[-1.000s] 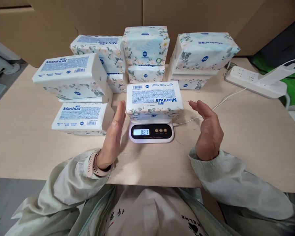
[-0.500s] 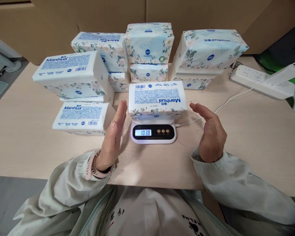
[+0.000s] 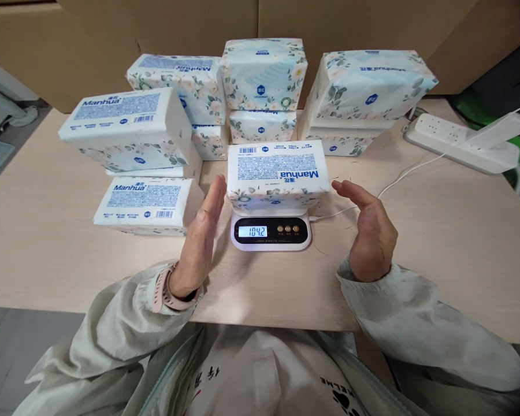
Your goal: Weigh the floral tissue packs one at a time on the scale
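A pack of tissues (image 3: 279, 173) with floral edges and blue print lies on a white digital scale (image 3: 270, 244). The lit display (image 3: 252, 231) appears to read 104.2. To the left of the pack, my left hand (image 3: 198, 242) stands on edge with its fingers stretched out, a small gap from the wrapper. On the other side my right hand (image 3: 370, 234) is held apart from the pack, fingers extended and slightly curved, holding nothing. Nearest my left hand is another tissue pack (image 3: 149, 202) lying flat on the table.
Stacked tissue packs stand at the left (image 3: 125, 130), back middle (image 3: 262, 81) and back right (image 3: 372, 86). A white power strip (image 3: 463, 141) sits at the right, and a white cable (image 3: 394, 188) runs near my right hand to the scale. Cardboard (image 3: 190, 23) walls the back.
The display goes from about 103.8 to about 104.2. My right hand shifts very slightly; the pack on the scale and my left hand stay in place.
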`<state>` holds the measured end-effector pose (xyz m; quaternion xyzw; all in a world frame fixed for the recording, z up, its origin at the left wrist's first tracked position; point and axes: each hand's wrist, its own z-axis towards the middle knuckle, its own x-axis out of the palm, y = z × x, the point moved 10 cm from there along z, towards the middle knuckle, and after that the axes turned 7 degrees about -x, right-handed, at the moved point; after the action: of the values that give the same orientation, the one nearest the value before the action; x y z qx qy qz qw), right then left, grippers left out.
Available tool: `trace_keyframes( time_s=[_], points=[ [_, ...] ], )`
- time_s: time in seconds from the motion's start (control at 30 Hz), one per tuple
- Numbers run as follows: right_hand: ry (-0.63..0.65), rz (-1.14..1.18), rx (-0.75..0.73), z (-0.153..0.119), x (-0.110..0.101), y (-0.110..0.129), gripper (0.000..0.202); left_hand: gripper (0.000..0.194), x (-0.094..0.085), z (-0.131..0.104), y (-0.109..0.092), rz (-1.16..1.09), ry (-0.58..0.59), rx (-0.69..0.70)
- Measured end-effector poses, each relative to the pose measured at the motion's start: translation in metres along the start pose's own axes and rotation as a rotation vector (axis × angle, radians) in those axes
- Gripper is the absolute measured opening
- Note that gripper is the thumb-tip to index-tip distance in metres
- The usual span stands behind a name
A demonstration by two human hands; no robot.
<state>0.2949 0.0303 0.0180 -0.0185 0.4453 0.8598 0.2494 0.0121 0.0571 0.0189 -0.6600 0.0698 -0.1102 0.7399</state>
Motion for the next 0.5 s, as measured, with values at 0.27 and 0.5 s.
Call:
trace_keyframes(
  time_s=[0.27, 0.5],
  points=[
    [-0.015, 0.009, -0.017, 0.0003, 0.0004, 0.0008, 0.041, 0.06, 0.0001, 0.0007, 0.0011, -0.015, -0.014, -0.006],
    [-0.026, 0.012, 0.018, 0.0025, 0.0008, 0.0027, 0.041, 0.057, -0.0016, 0.0007, -0.0002, -0.01, -0.025, 0.006]
  ],
)
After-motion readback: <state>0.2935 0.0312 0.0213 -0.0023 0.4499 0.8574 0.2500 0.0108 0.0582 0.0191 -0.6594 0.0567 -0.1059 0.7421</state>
